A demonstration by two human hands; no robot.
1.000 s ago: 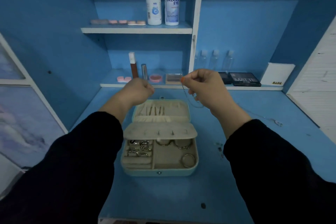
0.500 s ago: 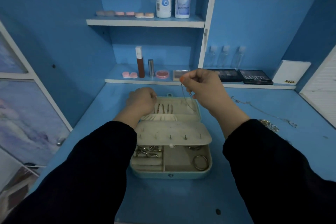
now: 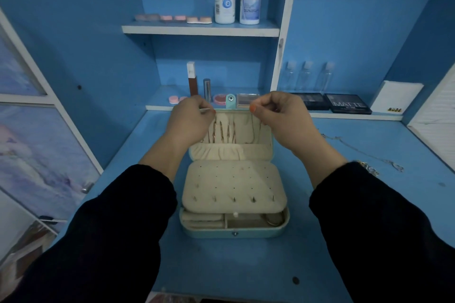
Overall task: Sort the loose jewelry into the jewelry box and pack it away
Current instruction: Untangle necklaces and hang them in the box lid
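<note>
left hand (image 3: 190, 120) is pinching one end of the chain (image 3: 260, 130), right hand (image 3: 283, 118) is pinching the other, both at top edge of lid (image 3: 246, 152) (chain hanging inside it), box (image 3: 234, 233) sitting open on desk (image 3: 221, 265)

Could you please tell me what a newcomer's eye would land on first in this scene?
The open mint jewelry box sits mid-desk, its cream earring panel folded down over the base. At the top of its lid, the left hand pinches a thin silvery piece and the right hand pinches a fine chain hanging against the lining. A loose necklace lies on the blue desk to the right.
</note>
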